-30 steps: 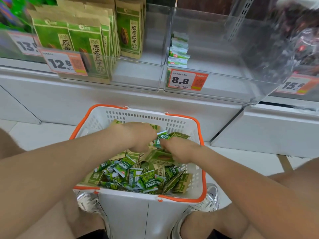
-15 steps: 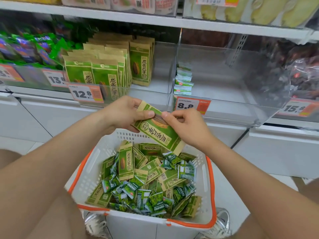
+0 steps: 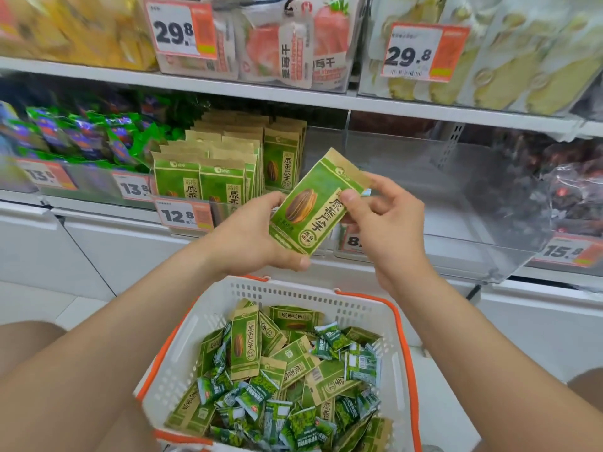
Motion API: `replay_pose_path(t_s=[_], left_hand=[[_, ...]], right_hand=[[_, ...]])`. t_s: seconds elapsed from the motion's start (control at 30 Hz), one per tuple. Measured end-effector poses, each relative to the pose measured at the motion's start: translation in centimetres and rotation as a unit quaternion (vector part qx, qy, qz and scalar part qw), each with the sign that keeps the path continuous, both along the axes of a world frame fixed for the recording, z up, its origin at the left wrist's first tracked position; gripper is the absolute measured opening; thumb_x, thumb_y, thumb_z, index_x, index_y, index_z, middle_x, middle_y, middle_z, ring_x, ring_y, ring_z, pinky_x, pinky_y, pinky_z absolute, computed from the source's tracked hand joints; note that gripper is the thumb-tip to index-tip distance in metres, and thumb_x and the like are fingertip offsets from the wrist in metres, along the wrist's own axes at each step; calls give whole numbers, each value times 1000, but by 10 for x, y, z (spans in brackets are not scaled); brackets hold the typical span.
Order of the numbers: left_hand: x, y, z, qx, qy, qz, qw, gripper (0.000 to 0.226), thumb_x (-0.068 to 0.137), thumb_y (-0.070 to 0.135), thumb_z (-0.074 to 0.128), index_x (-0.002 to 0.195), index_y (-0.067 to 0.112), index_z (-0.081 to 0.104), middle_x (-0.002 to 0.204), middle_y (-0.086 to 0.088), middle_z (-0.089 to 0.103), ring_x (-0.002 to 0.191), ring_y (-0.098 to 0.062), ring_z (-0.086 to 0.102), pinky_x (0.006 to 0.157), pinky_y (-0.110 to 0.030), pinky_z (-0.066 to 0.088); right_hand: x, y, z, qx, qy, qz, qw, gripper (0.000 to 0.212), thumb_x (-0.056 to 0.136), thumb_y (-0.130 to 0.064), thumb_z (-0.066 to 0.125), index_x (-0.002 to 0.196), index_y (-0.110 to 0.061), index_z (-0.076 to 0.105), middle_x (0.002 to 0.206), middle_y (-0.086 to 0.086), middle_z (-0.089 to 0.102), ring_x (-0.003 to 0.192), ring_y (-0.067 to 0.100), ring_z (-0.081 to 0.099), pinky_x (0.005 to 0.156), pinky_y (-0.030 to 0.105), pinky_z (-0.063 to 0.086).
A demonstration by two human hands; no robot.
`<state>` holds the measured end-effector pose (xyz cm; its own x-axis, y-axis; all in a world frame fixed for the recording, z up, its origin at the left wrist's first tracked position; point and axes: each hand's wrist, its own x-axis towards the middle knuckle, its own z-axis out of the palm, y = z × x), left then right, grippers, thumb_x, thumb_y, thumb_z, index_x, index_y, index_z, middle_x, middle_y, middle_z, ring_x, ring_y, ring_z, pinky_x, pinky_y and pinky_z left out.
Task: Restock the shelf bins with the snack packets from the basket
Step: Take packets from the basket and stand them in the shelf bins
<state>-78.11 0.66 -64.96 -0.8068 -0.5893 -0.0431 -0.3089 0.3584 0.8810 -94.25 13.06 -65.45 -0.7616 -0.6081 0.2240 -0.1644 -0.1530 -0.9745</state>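
Green-and-tan seed packet (image 3: pixel 314 203) sits mid-frame, tilted, above the white basket (image 3: pixel 293 288) of snacks at the bottom. Person's left hand (image 3: pixel 249 236) grips its lower-left edge with curled fingers, right hand (image 3: pixel 388 220) pinches the upper-right side. More matching packets (image 3: pixel 212 182) stand in the shelf bin (image 3: pixel 163 195) centre-left.

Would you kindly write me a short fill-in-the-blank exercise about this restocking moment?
1. The left hand and right hand grip a seed packet printed mainly in ____.
2. The basket below them has an ____ rim.
3. The price tag under the shelved matching packets reads ____.
Missing words: green; orange; 12.8
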Motion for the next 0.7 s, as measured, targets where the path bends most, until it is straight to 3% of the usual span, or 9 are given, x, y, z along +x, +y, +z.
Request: replay_pose_path(t_s=[0.1, 0.17, 0.23, 0.27, 0.37, 0.43, 0.5, 0.57, 0.7], left_hand=[[-3, 2, 7, -123, -27, 14, 992, 81, 59, 29, 103, 125, 29, 55, 109, 12, 71, 95, -5, 71, 83, -28, 59], [-2, -2, 9, -145, -29, 24, 989, 81, 60, 30, 102, 123, 28, 52, 106, 12, 68, 86, -6, 71, 72, -24, 59], [-2, -8, 10, -105, 6, 31, 994, 77, 64, 26, 101, 124, 27, 52, 105, 8, 70, 81, -11, 73, 68, -33, 64], [-2, -11, 10, -105, 24, 44, 993, 76, 65, 28, 100, 124, 28, 52, 107, 9, 70, 85, -9, 73, 73, -38, 64], [-4, -23, 8, -177, 26, 112, 977, 75, 67, 38, 98, 125, 26, 52, 113, 12, 65, 102, -10, 64, 86, -33, 53], [-4, -31, 8, -302, -21, 179, 936, 77, 70, 46, 95, 128, 22, 50, 120, 3, 58, 110, -21, 57, 89, -38, 48], [-2, -41, 6, -438, -80, 236, 864, 80, 73, 48, 91, 132, 19, 47, 128, -8, 48, 116, -32, 49, 92, -45, 44], [-2, -52, 5, -490, -101, 254, 828, 82, 74, 47, 90, 135, 17, 44, 134, -12, 42, 120, -37, 45, 92, -49, 41], [-5, -69, 1, -496, -145, 226, 826, 90, 82, 53, 79, 153, 25, 32, 163, -11, 25, 145, -41, 28, 111, -60, 32]], right_hand=[[1, -10, 3, 6, -109, 4, 994, 20, 99, -17, 71, 117, -10, 73, 79, 0, 78, 60, 5, 66, 53, 19, 48], [3, -17, 4, 8, -109, 2, 994, 19, 99, -22, 70, 111, -8, 76, 83, 2, 79, 64, 6, 64, 55, 19, 49], [8, -24, 8, 7, -52, 18, 998, 20, 101, -25, 68, 109, -9, 76, 89, 4, 80, 75, 10, 73, 63, 23, 56], [12, -28, 11, 11, -22, 43, 999, 19, 102, -24, 66, 111, -10, 74, 92, 5, 80, 81, 14, 77, 68, 28, 61], [20, -44, 16, 31, 54, 96, 993, 17, 99, -14, 69, 116, -11, 66, 97, 4, 80, 84, 22, 78, 73, 46, 65], [19, -56, 17, 13, 155, 40, 987, 19, 95, -10, 73, 112, -13, 66, 96, -2, 79, 82, 13, 77, 73, 41, 64], [15, -69, 18, 8, 257, -33, 966, 18, 92, -11, 75, 108, -16, 66, 90, -9, 77, 79, 5, 73, 73, 30, 59], [7, -87, 15, 59, 307, -71, 947, 17, 92, -16, 75, 104, -16, 64, 84, -8, 74, 80, 11, 69, 73, 33, 51], [-11, -139, -3, 248, 314, -82, 913, 25, 92, -27, 75, 106, -14, 59, 96, 11, 69, 96, 35, 62, 72, 38, 45]])
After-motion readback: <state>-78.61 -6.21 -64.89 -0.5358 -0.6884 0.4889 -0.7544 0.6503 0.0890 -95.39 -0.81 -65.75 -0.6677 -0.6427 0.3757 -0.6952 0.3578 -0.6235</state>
